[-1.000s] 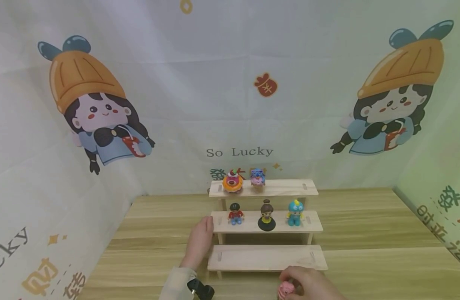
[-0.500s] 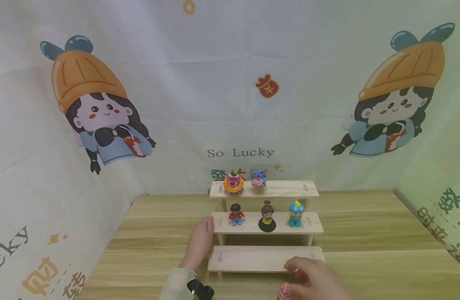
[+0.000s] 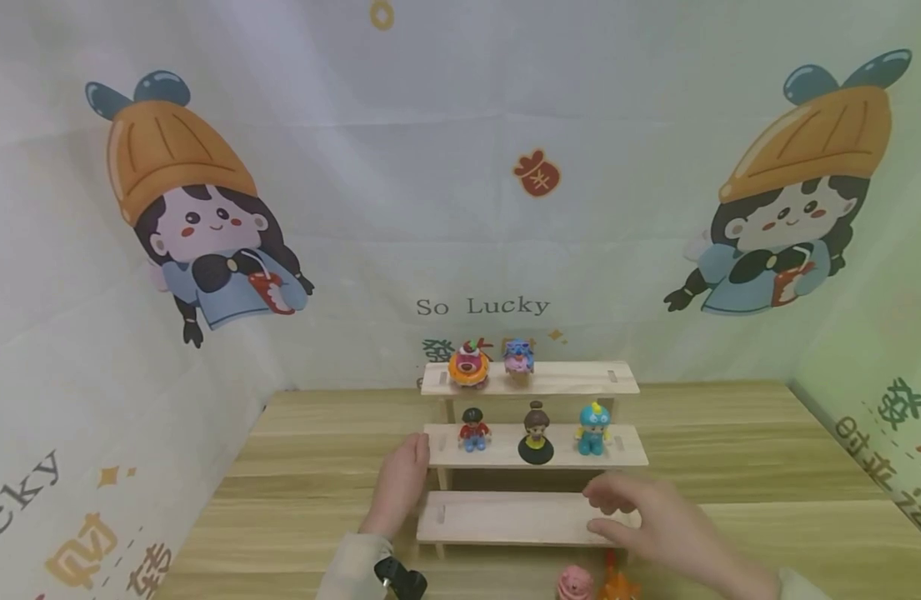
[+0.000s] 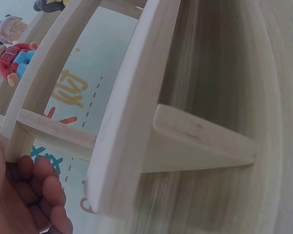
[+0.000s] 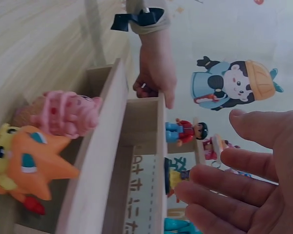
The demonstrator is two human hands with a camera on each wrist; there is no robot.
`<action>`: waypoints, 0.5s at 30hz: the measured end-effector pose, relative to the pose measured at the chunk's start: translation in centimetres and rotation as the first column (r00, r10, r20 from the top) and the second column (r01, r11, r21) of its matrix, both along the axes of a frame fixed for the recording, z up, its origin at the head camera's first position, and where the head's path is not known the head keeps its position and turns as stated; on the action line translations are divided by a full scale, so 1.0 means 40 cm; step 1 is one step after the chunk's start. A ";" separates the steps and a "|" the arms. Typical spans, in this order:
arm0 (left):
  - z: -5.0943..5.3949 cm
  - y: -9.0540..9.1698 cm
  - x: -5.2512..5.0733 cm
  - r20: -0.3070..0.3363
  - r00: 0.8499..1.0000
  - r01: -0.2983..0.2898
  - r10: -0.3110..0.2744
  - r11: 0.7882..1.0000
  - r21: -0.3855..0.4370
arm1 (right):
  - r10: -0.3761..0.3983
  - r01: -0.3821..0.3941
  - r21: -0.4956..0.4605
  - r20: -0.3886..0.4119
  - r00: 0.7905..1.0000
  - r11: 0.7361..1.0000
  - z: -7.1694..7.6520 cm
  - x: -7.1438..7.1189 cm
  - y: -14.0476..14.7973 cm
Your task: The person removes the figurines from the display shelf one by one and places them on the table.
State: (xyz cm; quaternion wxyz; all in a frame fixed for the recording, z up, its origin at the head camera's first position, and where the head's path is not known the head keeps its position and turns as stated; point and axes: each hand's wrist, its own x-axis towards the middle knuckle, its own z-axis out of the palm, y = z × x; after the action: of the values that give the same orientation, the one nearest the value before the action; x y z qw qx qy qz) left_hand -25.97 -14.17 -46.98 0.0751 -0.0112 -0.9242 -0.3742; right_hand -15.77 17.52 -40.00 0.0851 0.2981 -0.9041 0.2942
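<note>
A three-step wooden shelf (image 3: 505, 518) stands on the table. My left hand (image 3: 400, 487) grips the left end of its middle step; the left wrist view shows that hand's fingers (image 4: 41, 187) curled beside the wood. Over the right end of the bottom step hangs my right hand (image 3: 666, 525), holding nothing, its fingers spread in the right wrist view (image 5: 254, 185). In front of the shelf are a pink pig-like toy (image 3: 575, 582) (image 5: 68, 114) and an orange toy (image 3: 620, 587) (image 5: 39, 158), both cut by the head view's lower edge.
The middle step bears a red-jacketed figure (image 3: 473, 431), a brown-haired figure (image 3: 536, 432) and a turquoise figure (image 3: 593, 429). On the top step, left of its middle, are an orange-ringed toy (image 3: 468, 367) and a blue-and-pink toy (image 3: 518, 358). A printed cloth (image 3: 460, 200) hangs behind.
My right hand has let go of the toy by the pink one and moved up and right, uncovering the orange toy. My left hand has stayed at the shelf's left end.
</note>
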 end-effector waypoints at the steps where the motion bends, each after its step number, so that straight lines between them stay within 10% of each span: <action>1: 0.001 -0.001 0.000 -0.001 1.000 0.002 -0.002 1.000 -0.006 | 0.010 -0.010 -0.013 -0.025 1.000 1.000 0.005 -0.004 -0.001; 15: 0.007 -0.006 -0.003 0.022 0.999 0.024 -0.024 1.000 -0.005 | 0.003 -0.012 -0.104 -0.086 0.996 0.994 0.109 -0.090 -0.046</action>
State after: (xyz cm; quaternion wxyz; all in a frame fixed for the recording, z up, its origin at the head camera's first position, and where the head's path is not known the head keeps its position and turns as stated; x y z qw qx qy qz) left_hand -26.07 -14.42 -46.71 0.0603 -0.0182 -0.9258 -0.3727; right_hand -19.39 15.70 -35.62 0.1381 0.3088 -0.8819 0.3284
